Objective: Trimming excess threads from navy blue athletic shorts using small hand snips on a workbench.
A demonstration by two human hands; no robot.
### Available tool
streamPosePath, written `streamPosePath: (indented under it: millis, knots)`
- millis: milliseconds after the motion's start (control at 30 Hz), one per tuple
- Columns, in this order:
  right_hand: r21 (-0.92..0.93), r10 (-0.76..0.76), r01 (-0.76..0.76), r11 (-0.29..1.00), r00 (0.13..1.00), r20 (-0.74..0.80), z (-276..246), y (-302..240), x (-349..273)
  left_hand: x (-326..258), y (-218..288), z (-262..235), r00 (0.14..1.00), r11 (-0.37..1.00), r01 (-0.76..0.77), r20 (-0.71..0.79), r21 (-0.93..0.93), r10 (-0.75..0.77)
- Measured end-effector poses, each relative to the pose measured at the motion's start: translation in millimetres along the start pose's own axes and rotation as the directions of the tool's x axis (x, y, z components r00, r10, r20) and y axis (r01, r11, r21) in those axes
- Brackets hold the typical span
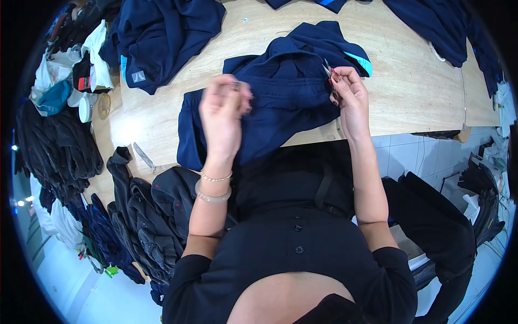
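Navy elastic-waist trousers (302,102) lie bunched on the wooden table in front of me, with a light-blue patch near the far right. In my right hand (350,97) is a small pair of scissors (329,74), blades pointing up and away, at the right side of the waistband. My left hand (224,110) hovers over the left part of the waistband, blurred by motion. Its fingers are curled in toward the thumb; anything between them is too small or smeared to make out.
More navy garments (162,38) lie at the far left of the wooden table (415,92), others (437,27) at the far right. A pale blade-like tool (143,156) rests at the left edge. Dark clothes (56,146) are piled at left; black fabric (431,221) hangs at right.
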State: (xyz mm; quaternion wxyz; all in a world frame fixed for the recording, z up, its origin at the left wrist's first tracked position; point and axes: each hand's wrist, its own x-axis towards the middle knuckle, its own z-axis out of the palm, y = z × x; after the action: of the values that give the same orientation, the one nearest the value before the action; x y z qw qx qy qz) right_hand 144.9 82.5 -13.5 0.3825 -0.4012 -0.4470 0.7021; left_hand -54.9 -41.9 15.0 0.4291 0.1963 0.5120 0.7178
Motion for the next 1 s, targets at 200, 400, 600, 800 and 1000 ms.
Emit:
streamPosePath:
  millis: [200, 400, 600, 800, 1000]
  knots:
    - [-0.011, -0.016, 0.016, 1.000, 1.000, 0.021, 1, 1, 1, -2, 31, 6, 0.877, 0.823, -0.342, -0.162, 0.454, 0.453]
    - [-0.013, -0.009, 0.009, 1.000, 1.000, 0.007, 3, -2, 0, -6, -11, 51, 0.922, 0.367, -0.375, 0.382, 0.851, 0.058]
    - [-0.010, 0.011, -0.010, 1.000, 0.999, 0.037, 0, 1, 2, 4, -19, 35, 0.876, 0.349, -0.469, 0.478, 0.811, 0.065]
    - [-0.069, 0.042, -0.036, 0.997, 0.996, 0.083, 2, -11, 3, 9, -16, 26, 0.892, 0.487, -0.388, 0.452, 0.783, -0.016]
    - [-0.354, -0.057, 0.112, 0.928, 0.985, 0.163, -1, -17, -1, 11, -7, 32, 0.887, 0.371, -0.440, 0.461, 0.818, 0.037]
